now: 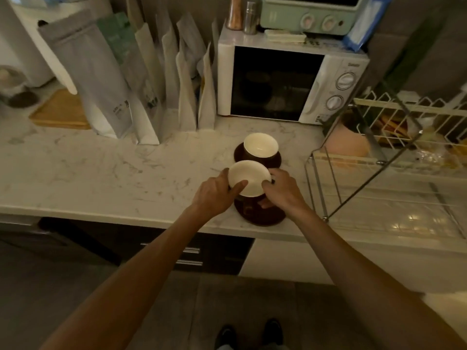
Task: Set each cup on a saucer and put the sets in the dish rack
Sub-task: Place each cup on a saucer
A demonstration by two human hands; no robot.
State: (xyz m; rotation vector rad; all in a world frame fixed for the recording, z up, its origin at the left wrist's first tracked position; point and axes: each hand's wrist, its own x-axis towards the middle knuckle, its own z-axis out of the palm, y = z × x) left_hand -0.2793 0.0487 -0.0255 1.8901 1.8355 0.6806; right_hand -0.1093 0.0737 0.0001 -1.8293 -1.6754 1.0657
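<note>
Just left of the rack (379, 157), both hands are on the near cup (249, 178). The left hand (214, 193) pinches its rim, thumb inside; the right hand (280, 190) grips the other side, fingers curled under. A two-sided hold, I judge, to keep it level over the near saucer (262, 217). Whether it touches the saucer, I cannot tell. Farther back from the rack's front, the far cup (260, 147) already sits on its saucer (238, 152), ready for racking.

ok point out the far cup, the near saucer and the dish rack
far cup (260, 145), head view, on its cream inside
near saucer (262, 218), head view, on its front rim
dish rack (379, 162), head view, on its front rail
</note>
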